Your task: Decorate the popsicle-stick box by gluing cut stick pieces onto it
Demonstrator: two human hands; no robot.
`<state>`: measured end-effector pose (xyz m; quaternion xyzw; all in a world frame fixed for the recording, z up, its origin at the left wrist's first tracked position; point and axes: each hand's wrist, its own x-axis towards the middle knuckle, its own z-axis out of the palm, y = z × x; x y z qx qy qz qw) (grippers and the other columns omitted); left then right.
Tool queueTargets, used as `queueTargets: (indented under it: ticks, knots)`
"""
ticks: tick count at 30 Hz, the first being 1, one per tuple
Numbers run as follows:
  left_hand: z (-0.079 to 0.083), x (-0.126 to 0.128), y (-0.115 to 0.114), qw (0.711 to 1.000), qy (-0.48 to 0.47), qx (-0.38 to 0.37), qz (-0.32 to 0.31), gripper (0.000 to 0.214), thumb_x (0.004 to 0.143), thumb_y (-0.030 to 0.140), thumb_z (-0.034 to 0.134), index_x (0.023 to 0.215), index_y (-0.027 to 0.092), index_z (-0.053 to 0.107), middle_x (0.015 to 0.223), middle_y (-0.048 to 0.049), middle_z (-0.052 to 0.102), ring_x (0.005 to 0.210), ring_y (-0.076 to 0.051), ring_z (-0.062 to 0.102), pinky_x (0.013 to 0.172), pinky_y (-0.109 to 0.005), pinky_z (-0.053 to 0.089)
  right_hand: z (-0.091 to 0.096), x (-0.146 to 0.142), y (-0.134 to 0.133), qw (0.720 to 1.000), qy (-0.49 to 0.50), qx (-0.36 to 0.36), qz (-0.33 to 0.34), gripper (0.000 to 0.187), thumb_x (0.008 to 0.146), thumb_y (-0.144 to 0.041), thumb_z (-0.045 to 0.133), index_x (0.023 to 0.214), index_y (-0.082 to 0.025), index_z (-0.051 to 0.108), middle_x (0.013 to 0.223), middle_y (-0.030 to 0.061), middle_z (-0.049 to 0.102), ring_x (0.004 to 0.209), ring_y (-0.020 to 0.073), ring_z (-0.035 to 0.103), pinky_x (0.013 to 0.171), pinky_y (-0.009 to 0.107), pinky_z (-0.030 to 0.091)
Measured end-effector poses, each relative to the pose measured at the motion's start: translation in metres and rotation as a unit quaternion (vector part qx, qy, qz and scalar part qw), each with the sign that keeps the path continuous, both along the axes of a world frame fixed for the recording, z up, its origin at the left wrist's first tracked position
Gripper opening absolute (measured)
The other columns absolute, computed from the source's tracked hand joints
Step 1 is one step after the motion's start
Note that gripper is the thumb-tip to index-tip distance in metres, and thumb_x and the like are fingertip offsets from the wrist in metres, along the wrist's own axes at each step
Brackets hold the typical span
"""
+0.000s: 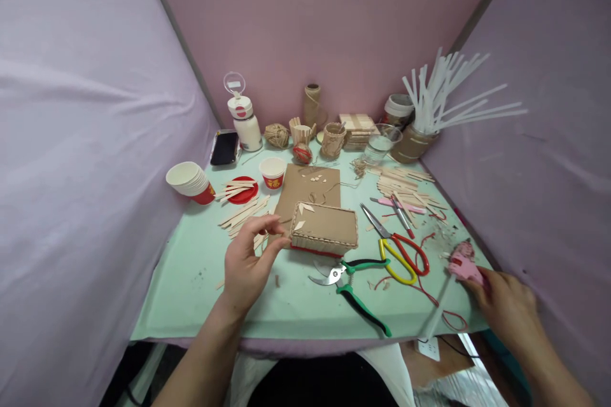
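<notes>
My left hand (252, 257) is beside the left end of a small cardboard box (329, 226), thumb and forefinger curled together in a pinch. Whatever lies between those fingertips is too small to make out. Twisted cord trims the box's top edge, red shows along its base, and a few pale leaf-shaped wood pieces (300, 225) lie at the top's left end. At the table's right edge, my right hand (506, 299) is closed around a pink hot glue gun (464, 262), whose nozzle points away from me. Part of its handle is hidden by my fingers.
Green-handled pruning shears (363, 311) and red-and-yellow scissors (398, 254) lie between the box and my right hand. Craft sticks (405, 187) are spread at right. Behind stand paper cups (188, 179), a water cup (379, 145) and a jar of white glue sticks (414, 142).
</notes>
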<state>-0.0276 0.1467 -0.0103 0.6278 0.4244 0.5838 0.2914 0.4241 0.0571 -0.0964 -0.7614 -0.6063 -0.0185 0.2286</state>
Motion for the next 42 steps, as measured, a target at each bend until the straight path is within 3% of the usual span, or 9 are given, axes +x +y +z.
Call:
queueTargets:
  ticks: [4, 7, 10, 14, 18, 27, 33, 36, 42]
  knots:
    - [0.002, 0.005, 0.005, 0.993, 0.099, 0.06, -0.012, 0.034, 0.08, 0.014, 0.072, 0.111, 0.026, 0.066, 0.086, -0.0016, 0.07, 0.083, -0.018, 0.064, 0.084, -0.034, 0.049, 0.006, 0.004, -0.003, 0.991, -0.072, -0.112, -0.015, 0.016, 0.085, -0.037, 0.062, 0.083, -0.022, 0.067, 0.095, 0.0249, 0.07, 0.087, 0.0392, 0.067, 0.069, 0.049, 0.048]
    - [0.004, 0.01, 0.006, 0.984, 0.148, 0.097, -0.026, 0.036, 0.081, 0.012, 0.071, 0.113, 0.026, 0.064, 0.088, -0.0017, 0.072, 0.083, -0.018, 0.066, 0.081, -0.031, 0.051, 0.041, -0.019, 0.004, 0.989, -0.12, -0.084, -0.018, 0.028, 0.086, -0.042, 0.061, 0.098, -0.019, 0.069, 0.107, 0.0267, 0.068, 0.09, 0.0404, 0.065, 0.072, 0.051, 0.048]
    - [0.005, 0.017, 0.004, 0.975, 0.187, 0.113, -0.041, 0.036, 0.084, 0.013, 0.069, 0.117, 0.026, 0.062, 0.087, -0.0014, 0.072, 0.08, -0.016, 0.067, 0.077, -0.028, 0.052, 0.091, -0.081, 0.018, 0.989, -0.077, 0.065, 0.11, 0.027, 0.092, -0.033, 0.056, 0.112, -0.02, 0.066, 0.11, 0.0196, 0.067, 0.099, 0.0334, 0.063, 0.082, 0.046, 0.047]
    - [0.007, 0.022, 0.0, 0.965, 0.221, 0.119, -0.071, 0.035, 0.087, 0.017, 0.065, 0.121, 0.026, 0.06, 0.086, -0.0021, 0.072, 0.078, -0.016, 0.067, 0.075, -0.028, 0.053, 0.13, -0.18, 0.045, 0.94, 0.008, 0.154, 0.305, 0.019, 0.092, -0.02, 0.059, 0.108, -0.028, 0.066, 0.094, 0.0052, 0.07, 0.088, 0.0219, 0.063, 0.08, 0.039, 0.043]
    - [0.009, 0.018, -0.002, 0.957, 0.247, 0.129, -0.083, 0.033, 0.088, 0.019, 0.065, 0.121, 0.025, 0.06, 0.084, -0.0023, 0.072, 0.075, -0.017, 0.066, 0.072, -0.028, 0.053, 0.13, -0.227, 0.068, 0.925, 0.007, 0.142, 0.354, 0.015, 0.095, -0.022, 0.056, 0.102, -0.025, 0.069, 0.092, 0.0038, 0.072, 0.09, 0.021, 0.059, 0.081, 0.039, 0.036]
    - [0.002, 0.016, 0.003, 0.96, 0.229, 0.112, -0.112, 0.034, 0.089, 0.016, 0.064, 0.121, 0.024, 0.06, 0.092, -0.0042, 0.073, 0.079, -0.017, 0.067, 0.077, -0.029, 0.052, 0.119, -0.237, 0.082, 0.912, 0.065, 0.088, 0.396, 0.013, 0.096, -0.018, 0.055, 0.09, -0.022, 0.066, 0.084, 0.0009, 0.069, 0.084, 0.018, 0.053, 0.082, 0.038, 0.031]
    - [-0.01, 0.0, 0.008, 0.98, 0.18, 0.085, -0.007, 0.057, 0.078, 0.024, 0.077, 0.13, 0.028, 0.053, 0.113, -0.0076, 0.069, 0.108, -0.025, 0.063, 0.094, -0.039, 0.051, 0.107, -0.234, 0.093, 0.929, 0.124, 0.068, 0.342, 0.01, 0.094, -0.019, 0.057, 0.089, -0.022, 0.065, 0.086, 0.0029, 0.068, 0.086, 0.0197, 0.055, 0.079, 0.038, 0.035]
    - [-0.019, -0.006, 0.008, 0.984, 0.164, 0.064, 0.005, 0.048, 0.081, 0.019, 0.073, 0.126, 0.027, 0.057, 0.113, -0.0074, 0.068, 0.108, -0.024, 0.062, 0.096, -0.04, 0.05, 0.103, -0.236, 0.097, 0.932, 0.129, 0.059, 0.334, 0.009, 0.093, -0.019, 0.06, 0.087, -0.022, 0.066, 0.086, 0.0022, 0.068, 0.088, 0.0202, 0.055, 0.08, 0.039, 0.034]
    - [-0.046, -0.001, 0.001, 0.976, 0.181, 0.115, 0.045, 0.033, 0.084, 0.012, 0.063, 0.115, 0.024, 0.061, 0.112, -0.0086, 0.063, 0.105, -0.022, 0.062, 0.09, -0.039, 0.053, 0.101, -0.246, 0.099, 0.931, 0.122, 0.055, 0.341, 0.007, 0.091, -0.019, 0.063, 0.088, -0.023, 0.069, 0.086, 0.0011, 0.069, 0.088, 0.0204, 0.053, 0.081, 0.039, 0.031]
